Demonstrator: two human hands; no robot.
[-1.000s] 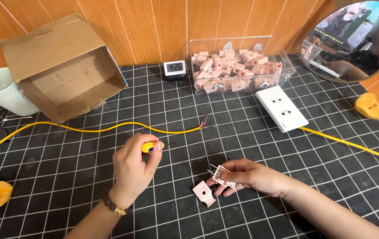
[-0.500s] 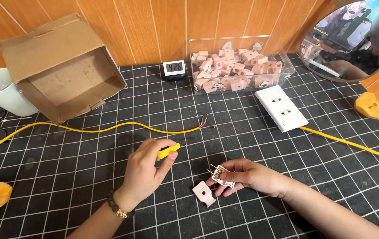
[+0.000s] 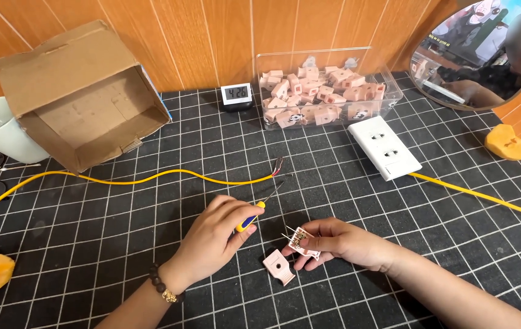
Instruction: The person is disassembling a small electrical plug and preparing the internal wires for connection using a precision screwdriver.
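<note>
Both forearms come in from the near edge, bare to the wrist. The left hand (image 3: 214, 234) lies knuckles up, left of centre, its fingers curled into a loose fist with the thumb pressed against the forefinger in a pinch; a dark bead bracelet circles its wrist. The right hand (image 3: 342, 244) sits just to the right, palm turned leftward, fingers bent and closed in a light pinch, its forearm running off toward the near right corner.
</note>
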